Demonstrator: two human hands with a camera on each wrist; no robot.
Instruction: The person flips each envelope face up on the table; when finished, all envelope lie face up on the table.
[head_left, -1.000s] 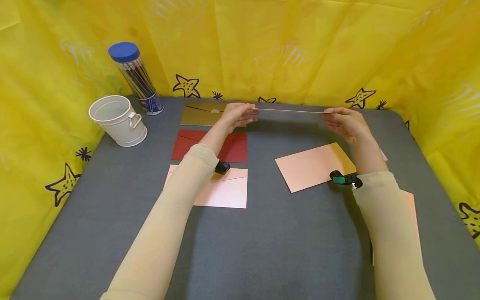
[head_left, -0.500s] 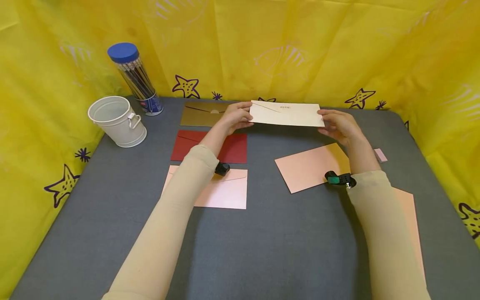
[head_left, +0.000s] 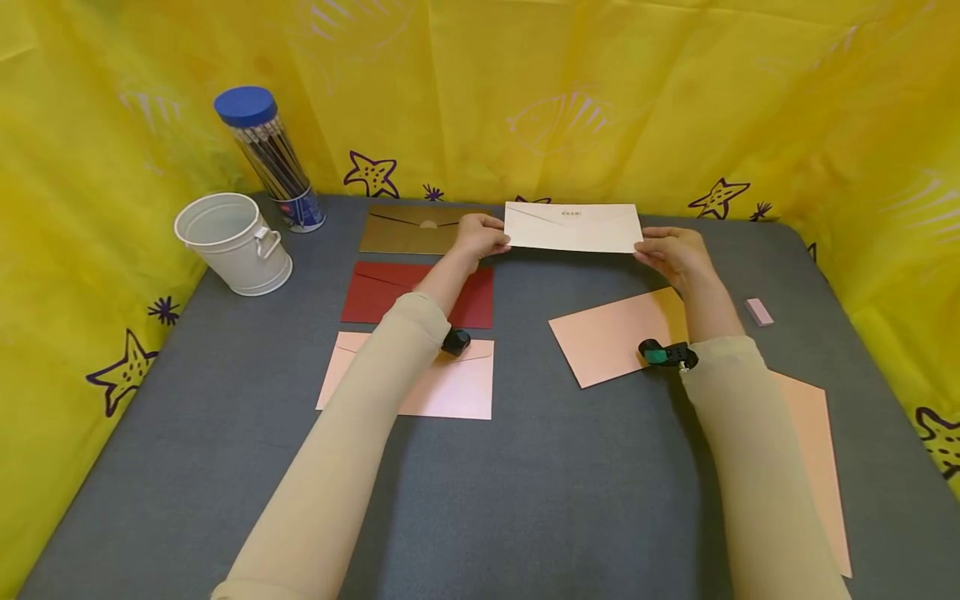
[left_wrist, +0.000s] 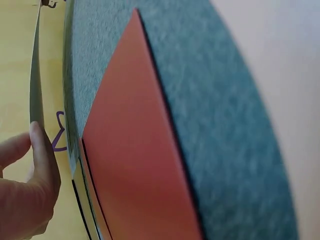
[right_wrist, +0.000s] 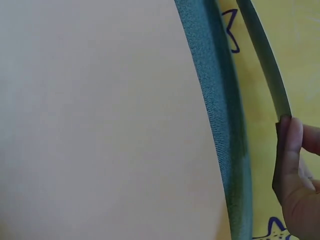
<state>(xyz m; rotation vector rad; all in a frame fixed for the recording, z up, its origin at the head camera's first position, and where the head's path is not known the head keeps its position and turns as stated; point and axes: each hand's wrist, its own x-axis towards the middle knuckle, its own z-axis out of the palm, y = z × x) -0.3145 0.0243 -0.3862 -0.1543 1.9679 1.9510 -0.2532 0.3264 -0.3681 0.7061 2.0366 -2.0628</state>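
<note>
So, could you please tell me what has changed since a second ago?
The white envelope, seen edge-on a second ago, has tilted to show its flap side. The right hand shifted slightly left, and the small pink block now shows fully. That hand and the left hand still hold the envelope; the red envelope and white bucket stayed put.

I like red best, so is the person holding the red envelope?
No, the left hand and right hand hold the white envelope; the red envelope lies on the table.
</note>
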